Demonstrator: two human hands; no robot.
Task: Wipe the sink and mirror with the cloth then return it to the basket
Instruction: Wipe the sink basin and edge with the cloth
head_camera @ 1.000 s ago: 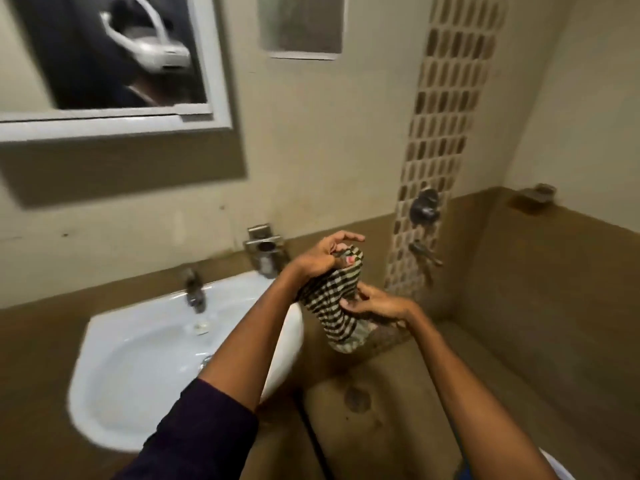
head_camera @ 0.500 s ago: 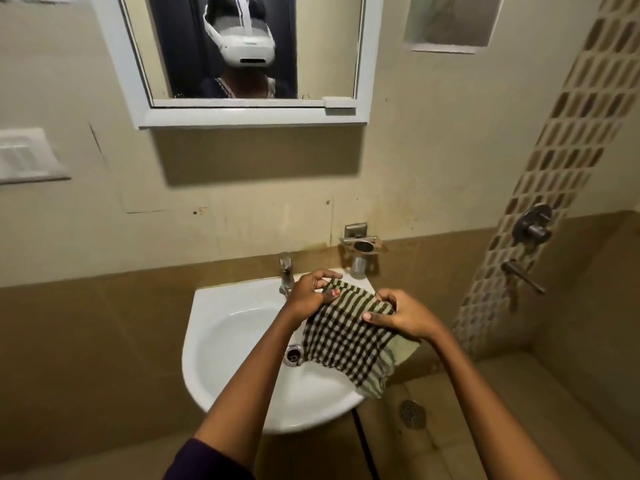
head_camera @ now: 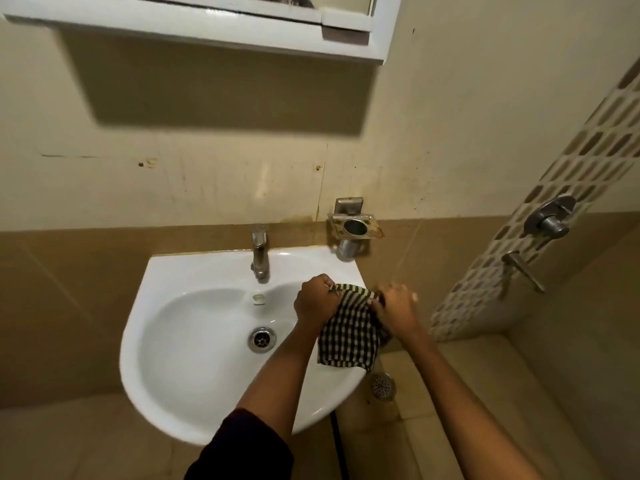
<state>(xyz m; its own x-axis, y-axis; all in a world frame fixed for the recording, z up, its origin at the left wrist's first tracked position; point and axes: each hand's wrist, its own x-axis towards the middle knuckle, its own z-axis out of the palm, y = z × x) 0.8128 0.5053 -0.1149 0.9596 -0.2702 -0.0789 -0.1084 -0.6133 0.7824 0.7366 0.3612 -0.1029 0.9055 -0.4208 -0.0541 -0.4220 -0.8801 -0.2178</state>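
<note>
I note both hands, left hand [head_camera: 317, 299] and right hand [head_camera: 394, 308], fingers clamped on the checked cloth [head_camera: 349, 336] over the sink [head_camera: 194, 386] right rim; loose hanging fabric could slip floorward.

Checked black-and-cream cloth [head_camera: 348, 336], hanging over the right rim of the sink [head_camera: 194, 344]. White wall-mounted basin. Mirror [head_camera: 221, 15] above, only its white lower frame visible.

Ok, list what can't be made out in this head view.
- Mirror: cut off by the top edge; only its frame and a sliver of glass show.
- Basket: not in view.
- Right hand: fingers motion-blurred, grip on the cloth unclear.
- Sink right rim: covered by the cloth and left hand.
</note>
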